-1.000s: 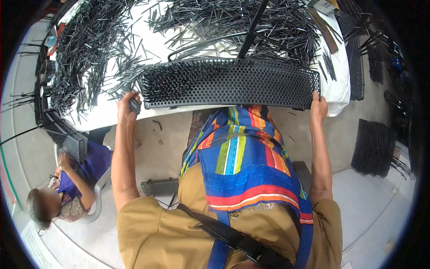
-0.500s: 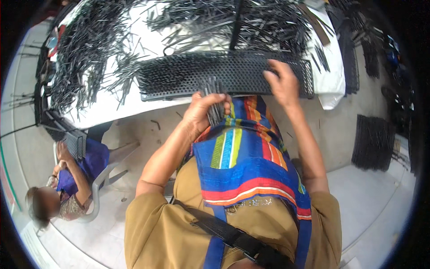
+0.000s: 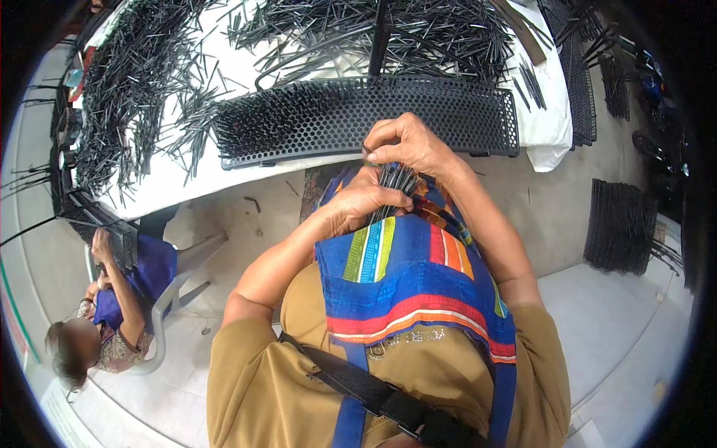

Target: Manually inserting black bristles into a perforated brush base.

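My left hand [image 3: 357,203] is closed around a bundle of thin black sticks [image 3: 396,178], held over my lap just below the table's front edge. Above the bundle's upper end, my right hand [image 3: 411,145] pinches thumb against fingers, with the dark tip of what looks like a black stick between them. In front of both hands a long black perforated panel [image 3: 441,112] lies along the table edge. Black sticks [image 3: 258,119] stand packed in the holes of its left part, while the holes on its right side show bare.
A white-covered table [image 3: 549,138] carries large heaps of loose black sticks [image 3: 142,89]. A dark upright post [image 3: 379,41] rises behind the panel. At left a seated person [image 3: 119,306] handles another panel. Dark panels [image 3: 620,224] stand on the floor at right.
My right hand has moved left and down from over the panel to the bundle, closing into a pinch. My left hand has shifted slightly down and right with the bundle.
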`<state>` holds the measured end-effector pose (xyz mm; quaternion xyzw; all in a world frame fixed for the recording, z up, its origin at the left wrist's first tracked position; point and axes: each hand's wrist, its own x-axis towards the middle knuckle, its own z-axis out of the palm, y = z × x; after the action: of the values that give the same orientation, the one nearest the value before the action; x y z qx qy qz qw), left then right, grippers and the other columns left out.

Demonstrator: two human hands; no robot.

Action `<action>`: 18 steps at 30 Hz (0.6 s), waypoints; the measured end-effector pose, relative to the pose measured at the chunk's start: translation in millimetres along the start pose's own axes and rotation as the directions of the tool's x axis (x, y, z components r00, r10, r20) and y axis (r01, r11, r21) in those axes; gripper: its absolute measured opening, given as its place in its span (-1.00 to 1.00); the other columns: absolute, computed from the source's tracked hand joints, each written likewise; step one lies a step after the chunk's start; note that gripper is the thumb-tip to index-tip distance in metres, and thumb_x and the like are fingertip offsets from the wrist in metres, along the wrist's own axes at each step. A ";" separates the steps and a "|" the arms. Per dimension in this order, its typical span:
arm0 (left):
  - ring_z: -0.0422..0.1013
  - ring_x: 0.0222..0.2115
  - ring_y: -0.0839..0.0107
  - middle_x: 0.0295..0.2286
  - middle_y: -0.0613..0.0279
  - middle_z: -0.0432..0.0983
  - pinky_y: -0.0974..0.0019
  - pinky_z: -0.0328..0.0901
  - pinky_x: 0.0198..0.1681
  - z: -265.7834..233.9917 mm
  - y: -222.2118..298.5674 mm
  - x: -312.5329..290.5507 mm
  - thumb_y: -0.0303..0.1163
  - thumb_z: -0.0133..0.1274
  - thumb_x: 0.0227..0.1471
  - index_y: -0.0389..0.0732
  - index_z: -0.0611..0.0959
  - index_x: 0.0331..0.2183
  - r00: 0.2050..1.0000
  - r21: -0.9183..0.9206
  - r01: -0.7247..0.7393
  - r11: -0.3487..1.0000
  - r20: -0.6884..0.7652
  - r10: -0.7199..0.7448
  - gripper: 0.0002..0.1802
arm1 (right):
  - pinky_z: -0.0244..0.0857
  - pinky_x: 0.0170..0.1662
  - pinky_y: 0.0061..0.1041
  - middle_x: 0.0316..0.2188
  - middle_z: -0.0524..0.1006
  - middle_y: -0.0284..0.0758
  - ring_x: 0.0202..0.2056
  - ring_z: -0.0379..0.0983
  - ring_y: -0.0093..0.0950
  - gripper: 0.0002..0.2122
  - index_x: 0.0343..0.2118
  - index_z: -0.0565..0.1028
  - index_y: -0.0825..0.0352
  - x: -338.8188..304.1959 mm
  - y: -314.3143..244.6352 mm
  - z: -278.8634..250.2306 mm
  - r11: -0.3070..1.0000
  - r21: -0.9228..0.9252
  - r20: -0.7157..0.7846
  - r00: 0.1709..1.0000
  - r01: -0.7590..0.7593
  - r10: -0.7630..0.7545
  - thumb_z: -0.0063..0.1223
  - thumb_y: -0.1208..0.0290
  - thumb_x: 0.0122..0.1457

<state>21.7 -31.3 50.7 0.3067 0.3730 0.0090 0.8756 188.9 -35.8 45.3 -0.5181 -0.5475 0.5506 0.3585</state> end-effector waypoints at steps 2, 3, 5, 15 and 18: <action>0.48 -0.49 0.48 -0.47 0.24 0.56 0.45 0.40 -0.41 -2.0 3.8 0.4 -0.67 0.19 -0.25 -0.28 0.61 -0.34 0.999 0.062 -0.022 0.998 0.032 0.020 -0.71 | 0.35 -0.19 -0.54 -0.39 0.57 -0.26 -0.31 0.49 -0.50 -0.90 -0.43 0.59 0.48 2.0 1.7 -0.3 0.991 0.078 -0.100 0.990 0.111 -0.103 0.14 0.59 -0.04; 0.48 -0.48 0.50 -0.46 0.26 0.56 0.46 0.39 -0.40 -1.7 6.1 -0.5 -0.66 0.19 -0.26 -0.28 0.62 -0.32 0.997 0.124 -0.046 0.991 0.067 0.038 -0.69 | 0.35 -0.18 -0.56 -0.39 0.58 -0.27 -0.32 0.49 -0.51 -0.92 -0.43 0.59 0.46 3.3 0.3 1.3 0.965 0.232 -0.286 0.957 0.122 -0.053 0.12 0.62 0.00; 0.46 -0.45 0.54 -0.42 0.30 0.57 0.45 0.38 -0.33 -2.0 5.4 -4.6 -0.65 0.19 -0.26 -0.27 0.63 -0.24 0.996 0.137 -0.073 0.988 0.070 0.064 -0.60 | 0.34 -0.20 -0.60 -0.37 0.59 -0.29 -0.37 0.50 -0.54 -0.95 -0.39 0.56 0.41 10.0 2.4 -4.4 0.868 0.420 -0.577 0.817 0.265 0.030 0.11 0.63 0.06; 0.49 -0.48 0.43 -0.47 0.19 0.58 0.38 0.40 -0.31 -38.2 -8.6 -8.1 -0.65 0.19 -0.25 -0.33 0.62 -0.35 0.992 0.076 -0.093 0.993 -0.079 0.099 -0.73 | 0.20 -0.55 -0.79 -0.51 0.56 -0.33 -0.62 0.35 -0.74 -0.81 -0.18 0.48 0.37 -4.0 43.5 -11.2 0.865 0.459 -0.663 0.726 0.200 0.184 0.10 0.56 0.11; 0.48 -0.51 0.34 -0.49 0.12 0.55 0.26 0.42 -0.36 -33.9 1.0 -7.0 -0.63 0.14 -0.17 -0.34 0.57 -0.33 0.986 -0.432 -0.086 0.898 -0.168 0.014 -0.77 | 0.23 -0.56 -0.77 -0.50 0.56 -0.31 -0.62 0.36 -0.73 -0.74 -0.09 0.41 0.45 -1.8 45.8 -8.5 0.937 0.314 -0.683 0.722 0.153 0.111 0.05 0.60 0.14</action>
<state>-5.5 -14.2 37.7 0.1102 0.4226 0.1397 0.8887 205.3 -42.1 2.2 -0.6071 -0.2737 0.4014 0.6288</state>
